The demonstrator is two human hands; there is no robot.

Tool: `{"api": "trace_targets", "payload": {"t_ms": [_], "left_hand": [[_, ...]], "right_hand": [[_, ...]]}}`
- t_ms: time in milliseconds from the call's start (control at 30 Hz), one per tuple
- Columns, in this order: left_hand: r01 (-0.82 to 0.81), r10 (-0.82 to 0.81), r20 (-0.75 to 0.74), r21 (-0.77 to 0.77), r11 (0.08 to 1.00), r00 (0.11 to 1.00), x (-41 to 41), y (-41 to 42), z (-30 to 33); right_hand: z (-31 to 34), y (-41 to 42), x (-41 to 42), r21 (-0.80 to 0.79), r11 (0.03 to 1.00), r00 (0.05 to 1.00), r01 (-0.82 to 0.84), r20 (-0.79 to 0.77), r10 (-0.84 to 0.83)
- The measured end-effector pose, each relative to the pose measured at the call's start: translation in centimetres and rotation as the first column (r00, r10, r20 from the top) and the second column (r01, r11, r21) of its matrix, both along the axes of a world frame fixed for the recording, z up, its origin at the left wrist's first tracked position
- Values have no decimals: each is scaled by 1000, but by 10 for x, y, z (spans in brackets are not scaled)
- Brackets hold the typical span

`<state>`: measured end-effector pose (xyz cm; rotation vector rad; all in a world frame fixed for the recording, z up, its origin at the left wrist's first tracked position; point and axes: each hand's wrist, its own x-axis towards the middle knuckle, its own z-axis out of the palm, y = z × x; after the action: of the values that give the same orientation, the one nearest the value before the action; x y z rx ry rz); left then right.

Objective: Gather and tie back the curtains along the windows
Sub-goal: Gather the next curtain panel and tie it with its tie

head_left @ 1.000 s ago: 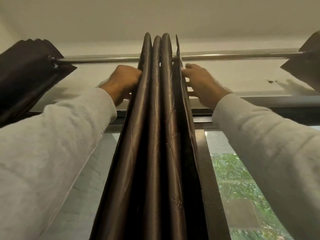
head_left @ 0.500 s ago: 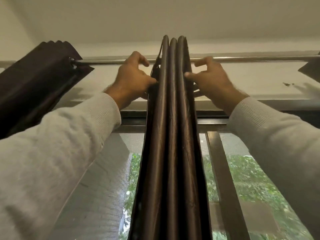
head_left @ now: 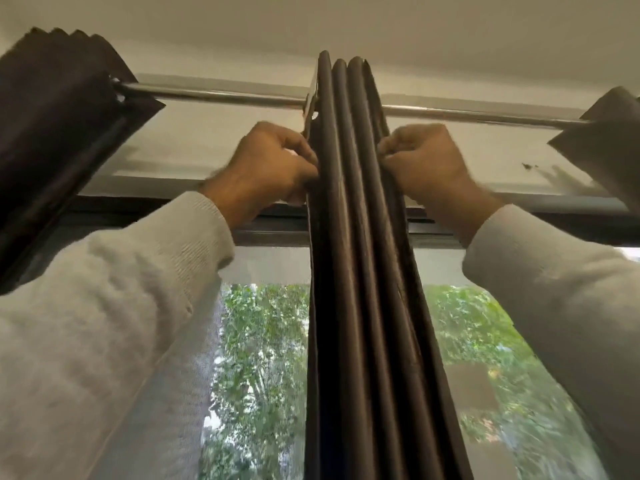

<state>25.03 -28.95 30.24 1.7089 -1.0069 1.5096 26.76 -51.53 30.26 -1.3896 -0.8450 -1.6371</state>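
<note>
Curtain folds point(head_left: 356, 237), dark brown and bunched into a narrow stack, hang from the metal rod point(head_left: 225, 95) straight between your two hands; your left hand point(head_left: 266, 168) presses against the stack's left edge with its fingers point(head_left: 298, 150) curled in tight on the outermost fold, just below the rod; your right hand point(head_left: 426, 161) mirrors it on the right edge, fingers bent into a near fist and pinching the outer fold at the same height. Both hands touch the fabric; how much cloth sits inside each grip you cannot tell, since the fingertips are hidden against the folds. Above your fingers the rod runs across the whole width; a second gathered curtain point(head_left: 59, 116) hangs well left of your left hand, and a corner of another curtain point(head_left: 602, 133) shows far right of your right hand. Below your wrists the window frame point(head_left: 138, 209) crosses, with green foliage point(head_left: 263, 341) beyond the glass; pale knit sleeves point(head_left: 104, 323) cover both forearms.
</note>
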Motion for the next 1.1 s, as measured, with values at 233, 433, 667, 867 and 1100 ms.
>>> {"api": "trace_targets", "payload": {"t_ms": [233, 433, 667, 867, 1100], "left_hand": [[-16, 15, 13, 83, 996, 1000, 10, -7, -66], [54, -53, -81, 5, 999, 995, -13, -7, -97], [-177, 175, -92, -12, 984, 980, -13, -29, -161], [-140, 111, -233, -114, 984, 966, -31, -24, -220], [-166, 139, -311, -62, 984, 940, -36, -37, -322]], "right_hand": [[-64, 8, 3, -309, 950, 987, 51, -129, -95], [-104, -8, -17, -247, 946, 958, -212, -246, 151], [-170, -8, -9, -330, 944, 966, -33, -251, -54], [-226, -21, -11, -160, 963, 943, -215, -290, 163], [-341, -21, -15, -238, 942, 915, -235, -381, 132]]}}
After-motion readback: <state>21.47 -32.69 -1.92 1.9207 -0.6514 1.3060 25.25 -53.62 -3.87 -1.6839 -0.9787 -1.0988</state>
